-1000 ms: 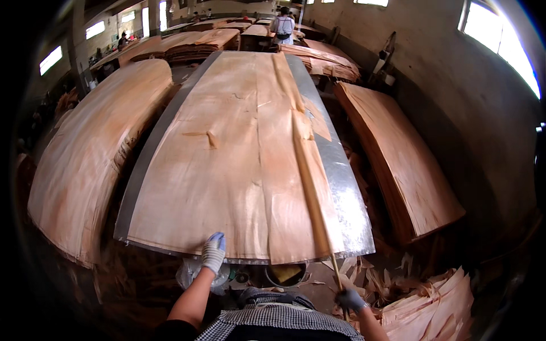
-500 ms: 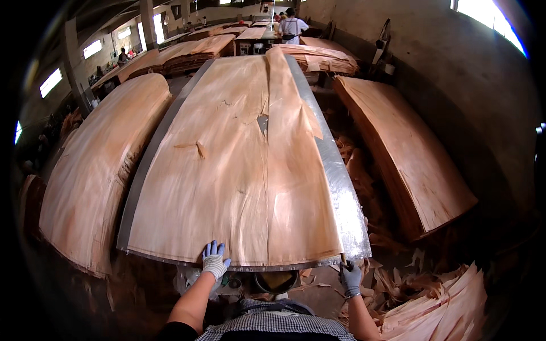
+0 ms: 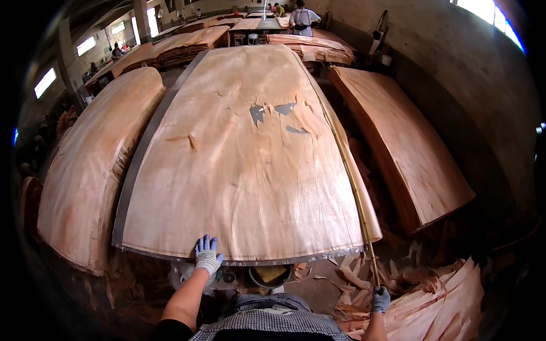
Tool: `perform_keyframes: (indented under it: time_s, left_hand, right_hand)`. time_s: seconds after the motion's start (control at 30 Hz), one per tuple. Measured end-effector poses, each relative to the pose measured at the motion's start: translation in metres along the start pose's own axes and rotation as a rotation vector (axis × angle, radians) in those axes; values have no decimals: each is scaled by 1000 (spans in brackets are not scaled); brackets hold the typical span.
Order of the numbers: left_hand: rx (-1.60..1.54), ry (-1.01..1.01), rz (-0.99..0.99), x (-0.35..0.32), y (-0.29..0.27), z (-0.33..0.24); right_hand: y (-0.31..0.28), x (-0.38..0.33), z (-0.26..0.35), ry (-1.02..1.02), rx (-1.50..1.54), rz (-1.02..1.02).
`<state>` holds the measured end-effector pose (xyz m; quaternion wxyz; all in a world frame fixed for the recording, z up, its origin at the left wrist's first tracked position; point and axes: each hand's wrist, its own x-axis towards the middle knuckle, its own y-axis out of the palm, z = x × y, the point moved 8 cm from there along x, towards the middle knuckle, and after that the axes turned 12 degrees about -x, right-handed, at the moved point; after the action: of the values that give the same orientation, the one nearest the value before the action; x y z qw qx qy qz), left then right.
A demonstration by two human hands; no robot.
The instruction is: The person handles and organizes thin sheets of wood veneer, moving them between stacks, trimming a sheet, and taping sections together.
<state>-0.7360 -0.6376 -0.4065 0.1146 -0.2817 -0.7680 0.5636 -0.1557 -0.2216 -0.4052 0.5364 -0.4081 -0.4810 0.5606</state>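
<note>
A large thin sheet of wood veneer (image 3: pixel 227 170) covers the metal-topped table (image 3: pixel 132 182) before me, with torn holes in its far half. My left hand (image 3: pixel 208 253), in a grey-blue and striped glove, lies flat with fingers spread on the sheet's near edge. Off the table's near right corner, my right hand (image 3: pixel 380 299), gloved in grey-blue, is closed round the near end of a long thin stick (image 3: pixel 354 193). The stick runs away from me along the sheet's right side, and a strip of veneer hangs past it over the table edge.
Veneer stacks stand to the left (image 3: pixel 94 170) and right (image 3: pixel 404 148), with another stack (image 3: pixel 313 48) beyond the table. Veneer scraps (image 3: pixel 432 301) heap at lower right. A dark bucket (image 3: pixel 270 275) sits under the near edge. A person (image 3: pixel 304 20) stands far off.
My right hand has moved right and nearer with the stick. The folded right part of the veneer now lies spread over the table's right side, and more holes show. My left hand stays nearly put.
</note>
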Motion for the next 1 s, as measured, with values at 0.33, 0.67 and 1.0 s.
perform_keyframes:
  time_s: [0.33,0.67,1.0]
  left_hand:
    - [-130,-1,-59,2,-18,32]
    - [-71,-677,-331,-53,-93,273]
    - [-22,-683,-171,-41,-110,371]
  right_hand:
    - [13,-49,65,-39,385,-69]
    - [27,-154,184,89,784,277]
    - [29,-267,326,123,866,546]
